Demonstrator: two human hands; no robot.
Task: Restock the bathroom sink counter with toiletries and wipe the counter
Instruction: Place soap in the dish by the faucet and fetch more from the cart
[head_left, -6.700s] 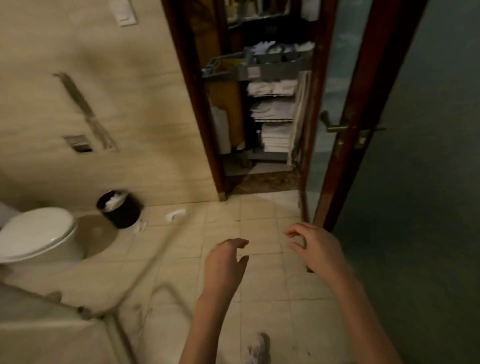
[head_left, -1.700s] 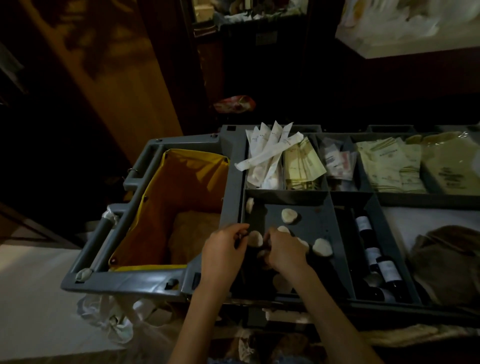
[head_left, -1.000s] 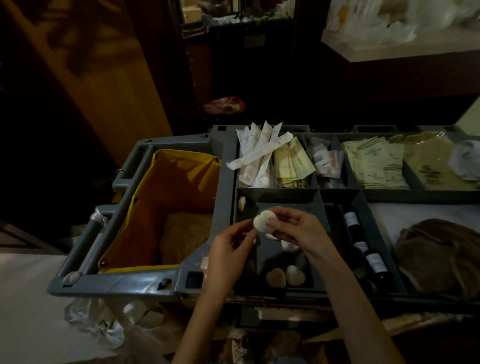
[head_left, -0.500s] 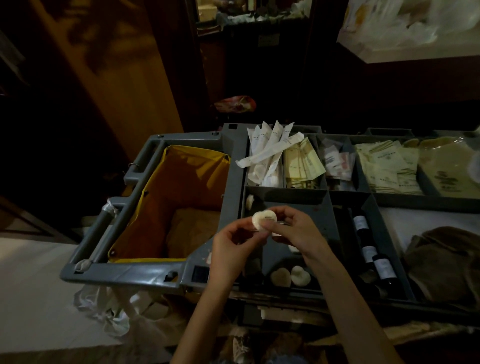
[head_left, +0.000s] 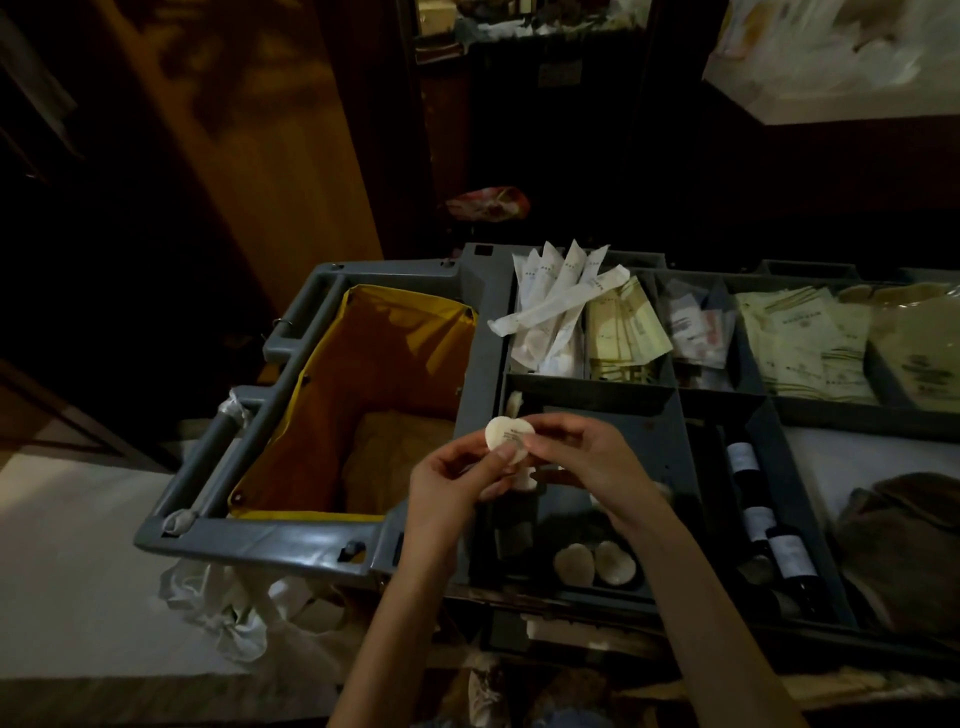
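The round wrapped soap (head_left: 508, 435) sits in the air over the near compartment (head_left: 670, 467) of the grey cart (head_left: 260, 540), clear of its floor and pinched from both sides. The left hand (head_left: 452, 488) has thumb and fingertips on its lower edge, and the right hand (head_left: 587, 457) nips its right edge with curled fingers.

This looks like picking and checking stock before carrying it to the sink. It would go best with the soap held by its rim so the wrapper stays uncrushed, then passed to one hand so the other can gather more. Two spare soaps (head_left: 574, 565) lie at the compartment's near end, and dark bottles (head_left: 743, 460) lie in the slot just to the right. Beyond stand long white sachets (head_left: 561, 306), beige packets (head_left: 623, 332) and larger pale packets (head_left: 800, 338). A yellow bag (head_left: 363, 374) hangs at the left.

The soap wrapper carries a few lines of print, and the sachets, packets and bottle labels are printed too. All of it is too small and dim to read.
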